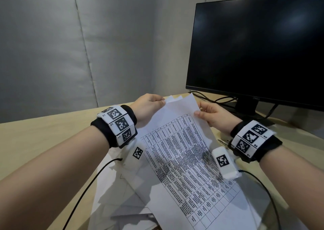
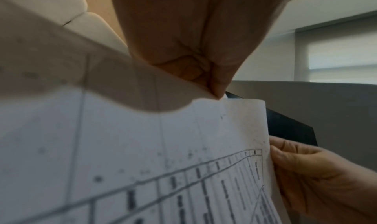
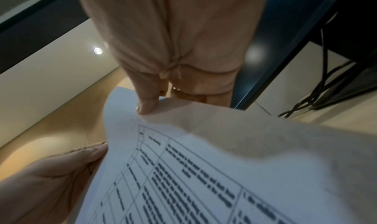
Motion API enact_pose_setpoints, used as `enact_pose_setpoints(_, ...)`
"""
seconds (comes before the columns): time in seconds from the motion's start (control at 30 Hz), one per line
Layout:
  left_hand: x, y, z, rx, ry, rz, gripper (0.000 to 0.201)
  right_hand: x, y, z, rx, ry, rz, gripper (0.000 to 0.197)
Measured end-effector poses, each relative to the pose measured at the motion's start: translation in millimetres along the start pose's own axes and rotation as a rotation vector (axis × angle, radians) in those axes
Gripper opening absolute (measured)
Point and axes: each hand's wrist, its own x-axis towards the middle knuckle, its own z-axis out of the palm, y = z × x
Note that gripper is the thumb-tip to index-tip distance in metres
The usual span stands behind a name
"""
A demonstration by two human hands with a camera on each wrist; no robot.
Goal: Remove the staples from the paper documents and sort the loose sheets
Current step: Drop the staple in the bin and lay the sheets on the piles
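A printed document (image 1: 178,152) with a dense table is held tilted above the desk by both hands. My left hand (image 1: 161,102) pinches its top left corner, and the left wrist view shows the pinch (image 2: 217,93) clearly. My right hand (image 1: 199,109) grips the top right edge, thumb (image 3: 147,105) on the front of the page and fingers behind it. Further sheets (image 1: 172,98) fan out behind the front page at the top. No staple shows in any view.
Several loose sheets (image 1: 114,186) lie on the tan desk (image 1: 43,138) under the held document. A dark monitor (image 1: 259,51) on its stand fills the right rear, with black cables (image 1: 210,98) beside it. A small metal object (image 1: 223,142) lies near my right wrist.
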Motion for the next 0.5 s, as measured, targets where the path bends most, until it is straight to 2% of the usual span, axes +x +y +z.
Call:
enact_pose_setpoints(0.07, -2.0, 4.4, 0.1, -0.069, -0.027, -0.014, 0.012, -1.6, -3.5, -0.2, 0.008, -0.012, -0.014, 0.019)
enact_pose_setpoints(0.17, -4.6, 9.2, -2.0, -0.058, -0.058, -0.055, 0.021, -4.5, -5.6, -1.1, -0.022, -0.022, -0.052, 0.025)
enact_pose_setpoints(0.23, -2.5, 7.2, -6.4, -0.010, -0.019, -0.074, 0.019, -8.6, -7.5, -0.8, -0.034, -0.019, -0.070, 0.033)
enact_pose_setpoints(0.37, -3.8, 5.6, -14.3, 0.008, 0.029, -0.090, 0.021, -14.4, -7.3, -0.2, -0.176, 0.070, -0.124, 0.014)
enact_pose_setpoints(0.43, -5.1, 6.6, -11.1, -0.022, -0.024, -0.068, 0.018, -12.1, -6.8, 5.0, -0.281, 0.082, -0.141, 0.019)
enact_pose_setpoints(0.5, -9.1, 11.8, -3.2, -0.055, -0.086, -0.047, 0.020, -6.9, -7.2, 14.4, -0.318, 0.128, -0.175, 0.006)
